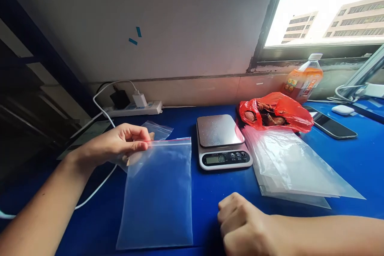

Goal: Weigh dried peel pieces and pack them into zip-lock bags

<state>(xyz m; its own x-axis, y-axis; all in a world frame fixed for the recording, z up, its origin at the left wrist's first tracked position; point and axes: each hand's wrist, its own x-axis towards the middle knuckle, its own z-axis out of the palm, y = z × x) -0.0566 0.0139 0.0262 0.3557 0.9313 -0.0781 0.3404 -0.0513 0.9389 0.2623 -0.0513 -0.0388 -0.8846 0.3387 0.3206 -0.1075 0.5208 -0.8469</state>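
My left hand (129, 142) pinches the upper left corner of a clear zip-lock bag (157, 196) between thumb and fingers. The bag looks flat, with a red line along its seal. Behind that hand lies another clear bag (162, 130) with brownish pieces in it, partly hidden. My right hand (243, 224) is curled into a fist at the table's front; its inner side is hidden, so I cannot tell what it holds, if anything. Between and beyond the hands stands a kitchen scale (222, 132) with a bare metal plate, its display reading 0.0.
A stack of clear bags (294, 164) lies right of the scale. Behind it, a red plastic bag (294, 110) holds brown, shell-like items. A drink bottle (307, 78) and a phone (333, 122) are farther right. A white cable (99, 188) runs from a power strip (153, 108).
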